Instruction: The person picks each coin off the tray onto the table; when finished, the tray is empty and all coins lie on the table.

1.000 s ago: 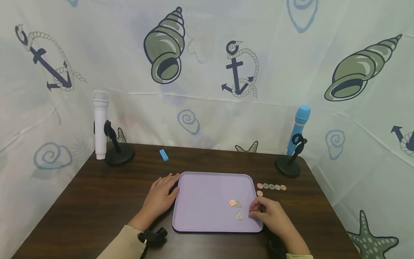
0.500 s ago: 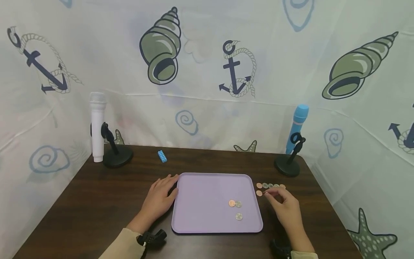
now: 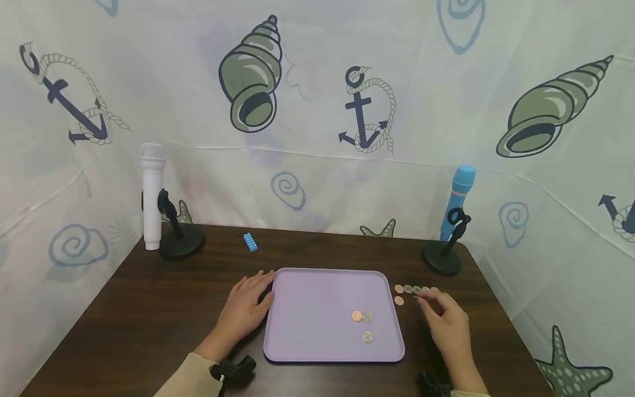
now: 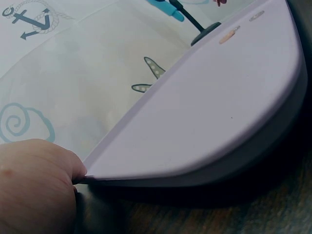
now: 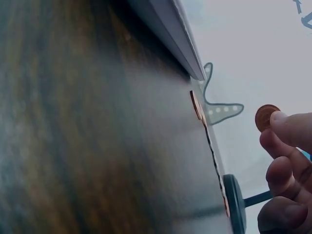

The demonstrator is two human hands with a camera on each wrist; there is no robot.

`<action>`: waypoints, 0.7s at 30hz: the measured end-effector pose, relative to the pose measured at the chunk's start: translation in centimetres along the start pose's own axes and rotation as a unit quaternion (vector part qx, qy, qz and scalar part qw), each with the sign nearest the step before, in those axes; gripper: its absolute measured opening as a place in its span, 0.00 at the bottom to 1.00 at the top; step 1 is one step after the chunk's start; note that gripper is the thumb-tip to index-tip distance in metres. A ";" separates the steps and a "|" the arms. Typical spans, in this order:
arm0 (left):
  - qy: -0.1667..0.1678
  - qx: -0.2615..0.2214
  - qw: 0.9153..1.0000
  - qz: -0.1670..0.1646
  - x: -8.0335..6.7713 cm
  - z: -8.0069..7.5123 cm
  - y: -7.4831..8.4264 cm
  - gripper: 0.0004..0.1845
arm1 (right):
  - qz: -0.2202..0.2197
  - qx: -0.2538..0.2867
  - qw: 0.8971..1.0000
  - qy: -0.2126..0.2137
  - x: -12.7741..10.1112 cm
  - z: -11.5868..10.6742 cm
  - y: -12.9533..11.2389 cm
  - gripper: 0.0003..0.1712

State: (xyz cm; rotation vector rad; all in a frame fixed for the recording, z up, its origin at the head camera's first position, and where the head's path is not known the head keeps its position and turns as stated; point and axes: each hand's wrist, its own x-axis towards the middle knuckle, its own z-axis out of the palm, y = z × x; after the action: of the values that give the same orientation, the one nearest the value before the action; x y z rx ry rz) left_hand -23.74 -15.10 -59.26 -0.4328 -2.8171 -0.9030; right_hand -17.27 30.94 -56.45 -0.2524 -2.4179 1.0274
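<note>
My right hand [image 3: 446,320] pinches a copper coin [image 5: 264,117] between thumb and fingertip, above the table just right of the tray. Near it lies a row of copper and silver coins [image 3: 408,289], its right end partly hidden by my fingers. A single copper coin [image 3: 399,301] sits in front of that row's left end. On the lilac tray [image 3: 312,314] are a copper coin [image 3: 356,316], a silver coin [image 3: 367,317] right beside it, and another silver coin [image 3: 367,337] closer to me. My left hand [image 3: 243,306] rests at the tray's left edge, fingers extended.
A white microphone [image 3: 153,198] with a black stand [image 3: 181,241] is at the back left. At the back right, a blue microphone [image 3: 455,198] leans by another black stand [image 3: 441,258]. A blue toy brick [image 3: 250,242] lies behind the tray.
My right hand has moved from the tray's right edge out to the right, carrying the copper coin beside the coin row. The left hand has stayed at the tray.
</note>
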 end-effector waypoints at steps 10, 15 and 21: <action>-0.005 -0.005 1.000 -0.005 -0.1 -0.2 0.3 0.29 | 0.011 -0.001 1.000 -0.004 -0.1 0.1 0.2 0.05; -0.007 -0.006 1.000 -0.006 0.0 -0.3 0.4 0.29 | 0.017 -0.002 1.000 -0.006 0.0 0.1 0.4 0.06; -0.011 -0.008 1.000 -0.011 0.1 -0.3 0.4 0.29 | 0.016 -0.023 1.000 -0.008 0.1 0.0 0.6 0.07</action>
State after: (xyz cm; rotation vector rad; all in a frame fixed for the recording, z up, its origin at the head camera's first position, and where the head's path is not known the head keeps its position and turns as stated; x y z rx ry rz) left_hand -23.71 -14.94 -58.82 -0.4156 -2.8410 -0.9326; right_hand -17.40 31.38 -56.86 -0.3012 -2.4613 0.9919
